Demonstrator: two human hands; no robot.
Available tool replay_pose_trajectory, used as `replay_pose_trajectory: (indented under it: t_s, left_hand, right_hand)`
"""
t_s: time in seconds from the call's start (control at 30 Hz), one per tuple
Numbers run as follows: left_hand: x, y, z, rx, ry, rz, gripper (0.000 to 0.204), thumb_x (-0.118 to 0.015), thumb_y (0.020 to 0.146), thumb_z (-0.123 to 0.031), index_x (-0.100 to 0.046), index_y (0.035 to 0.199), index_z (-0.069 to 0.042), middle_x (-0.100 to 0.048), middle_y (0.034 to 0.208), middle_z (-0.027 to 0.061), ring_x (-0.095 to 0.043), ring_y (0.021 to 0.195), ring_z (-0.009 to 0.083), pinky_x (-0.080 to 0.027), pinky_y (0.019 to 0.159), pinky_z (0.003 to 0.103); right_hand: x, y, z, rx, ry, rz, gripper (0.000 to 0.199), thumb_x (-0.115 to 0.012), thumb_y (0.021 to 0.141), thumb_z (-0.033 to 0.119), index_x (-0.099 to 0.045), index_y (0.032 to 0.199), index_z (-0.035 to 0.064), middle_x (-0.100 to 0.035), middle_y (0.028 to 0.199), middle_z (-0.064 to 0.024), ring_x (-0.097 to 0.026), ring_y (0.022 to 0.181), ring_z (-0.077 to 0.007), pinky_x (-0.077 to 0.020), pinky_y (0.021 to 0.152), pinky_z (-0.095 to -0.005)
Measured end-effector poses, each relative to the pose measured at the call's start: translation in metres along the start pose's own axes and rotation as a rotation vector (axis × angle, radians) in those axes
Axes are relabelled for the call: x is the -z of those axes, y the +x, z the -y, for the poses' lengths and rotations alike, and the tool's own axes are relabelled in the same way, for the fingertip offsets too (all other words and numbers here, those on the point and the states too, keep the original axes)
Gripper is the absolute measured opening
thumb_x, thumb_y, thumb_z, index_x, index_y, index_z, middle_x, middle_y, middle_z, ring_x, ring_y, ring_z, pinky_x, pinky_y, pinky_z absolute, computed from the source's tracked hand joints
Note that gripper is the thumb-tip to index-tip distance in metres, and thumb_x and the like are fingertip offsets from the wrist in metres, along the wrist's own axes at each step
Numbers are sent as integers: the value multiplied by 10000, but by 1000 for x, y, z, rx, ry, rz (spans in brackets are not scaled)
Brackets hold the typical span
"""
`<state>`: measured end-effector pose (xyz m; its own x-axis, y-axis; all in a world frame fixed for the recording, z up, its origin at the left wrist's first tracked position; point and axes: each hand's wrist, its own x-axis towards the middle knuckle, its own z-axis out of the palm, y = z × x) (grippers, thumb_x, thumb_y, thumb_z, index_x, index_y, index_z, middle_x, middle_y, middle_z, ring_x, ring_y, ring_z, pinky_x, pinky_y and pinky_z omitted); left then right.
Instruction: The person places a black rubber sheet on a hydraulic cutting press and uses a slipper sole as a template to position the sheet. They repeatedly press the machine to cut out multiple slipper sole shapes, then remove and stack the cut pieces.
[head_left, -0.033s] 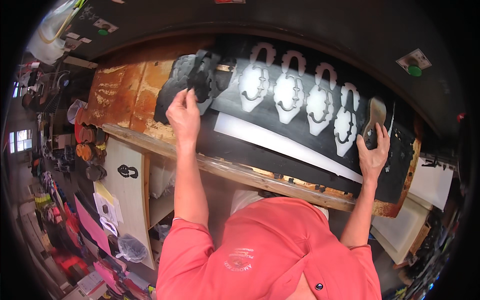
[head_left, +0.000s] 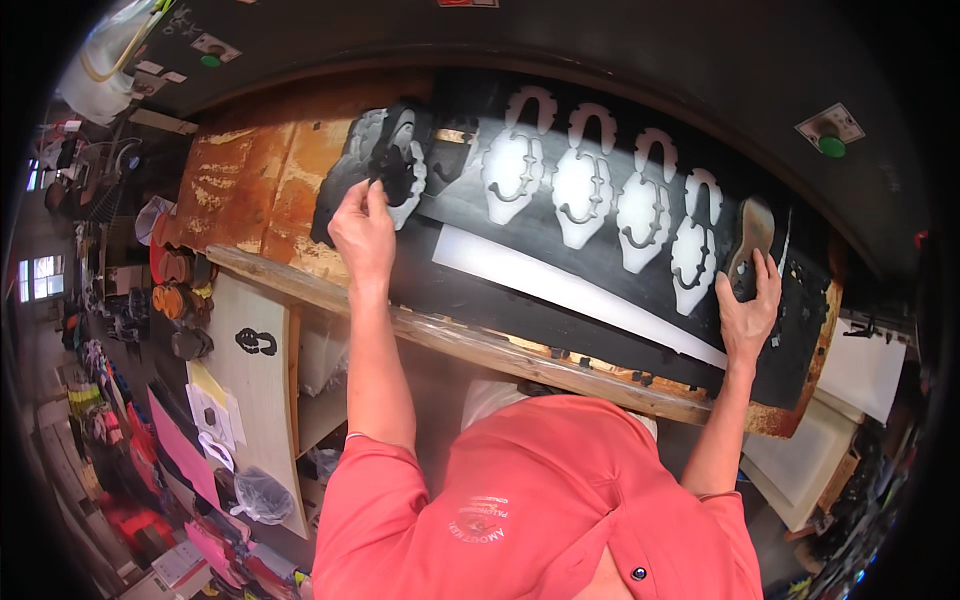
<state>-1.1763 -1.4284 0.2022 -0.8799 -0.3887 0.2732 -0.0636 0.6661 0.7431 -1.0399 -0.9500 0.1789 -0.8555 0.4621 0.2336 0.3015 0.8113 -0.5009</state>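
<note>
At the left, my left hand (head_left: 362, 235) pinches a dark cut-out piece (head_left: 392, 172) between thumb and fingers. It hangs over a stack of black shoe-part pieces (head_left: 340, 185) on the worn brown board. My right hand (head_left: 750, 305) curves its fingers round the lower part of a sole-shaped cutting die (head_left: 755, 235), which stands at the right end of a black sheet (head_left: 540, 285). Between the hands, several shoe-shaped holes (head_left: 582, 190) in the sheet show a white surface beneath. What lies under my right palm is hidden.
A white wedge-shaped strip (head_left: 560, 295) shows along the sheet's near side. A wooden rail (head_left: 500, 350) edges the bench in front of me. Dark machinery with a green button (head_left: 831, 146) hangs over the far side. A pale cabinet (head_left: 250, 380) stands at the left.
The dark piece in my left hand has shifted slightly down and left over the stack. My right hand stays on the cutting die. The whole view has shifted a little.
</note>
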Motion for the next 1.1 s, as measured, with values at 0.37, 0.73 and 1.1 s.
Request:
replay_pose_trajectory:
  t_s: [0.37,0.73,1.1]
  left_hand:
    - [27,35,52,-65,447,-85,693,-827,889,-508,-679,1286,40,-689,1324,273,-607,1292,471,-470,1104,527]
    - [40,59,58,194,27,252,835,-933,725,-483,-680,1239,124,-756,1179,315,-757,1093,390,-572,988,452]
    - [38,41,39,197,-111,296,836,-946,752,-313,-549,1436,-44,-743,1233,246,-723,1152,360,-561,1004,438]
  right_hand:
    - [0,2,-7,18,-26,-25,652,-840,851,241,-657,1452,67,-571,1541,-201,-539,1430,-385,-420,1207,-479]
    - [0,4,-7,12,-46,-39,634,-831,888,251,-654,1472,81,-577,1545,-185,-556,1436,-340,-432,1198,-439]
    - [0,6,-12,5,-16,-59,640,-832,857,260,-669,1448,74,-587,1532,-197,-551,1437,-363,-421,1209,-462]
